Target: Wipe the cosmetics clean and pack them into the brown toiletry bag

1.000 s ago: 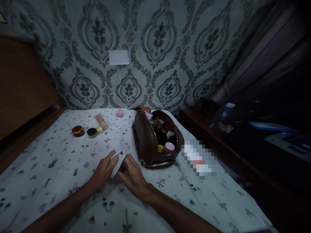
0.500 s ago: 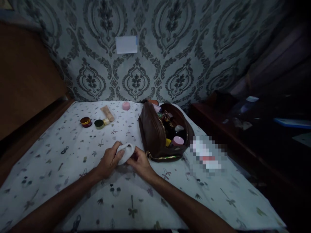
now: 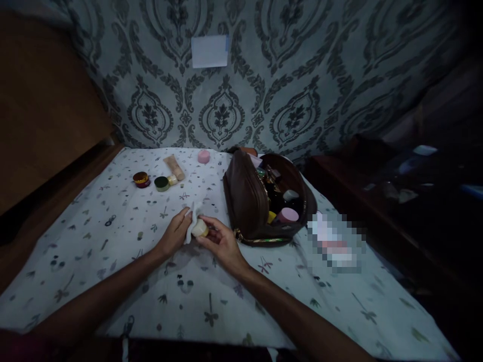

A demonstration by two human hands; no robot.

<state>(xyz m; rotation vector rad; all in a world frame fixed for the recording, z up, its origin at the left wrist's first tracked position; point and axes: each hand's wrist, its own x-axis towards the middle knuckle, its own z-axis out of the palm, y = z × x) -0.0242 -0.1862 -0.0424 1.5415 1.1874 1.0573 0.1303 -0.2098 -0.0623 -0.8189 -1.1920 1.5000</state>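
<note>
My left hand (image 3: 176, 230) is closed on a white cloth (image 3: 191, 221), which stands up in a fold along the fingers. A small pale jar with a yellowish edge (image 3: 200, 229) is gripped between the thumb and fingers of my right hand (image 3: 222, 245), its side close against the cloth. Both hands are above the patterned sheet. Just right of them stands a brown cosmetic bag (image 3: 247, 196), unzipped, with a pink-lidded jar (image 3: 289, 215) and other cosmetics inside.
Back left on the sheet (image 3: 113, 261) are a dark red jar with a gold lid (image 3: 141, 179), a green-lidded jar (image 3: 162, 183), a beige tube (image 3: 174, 167) and a pink round container (image 3: 204, 157). A blurred-out item (image 3: 337, 245) lies right of the bag. Patterned wallpaper (image 3: 222, 110) rises behind.
The cloth, earlier wrapped around with both hands on it, is now folded back in my left hand. The pale jar has come into sight in my right hand. The camera view has shifted slightly.
</note>
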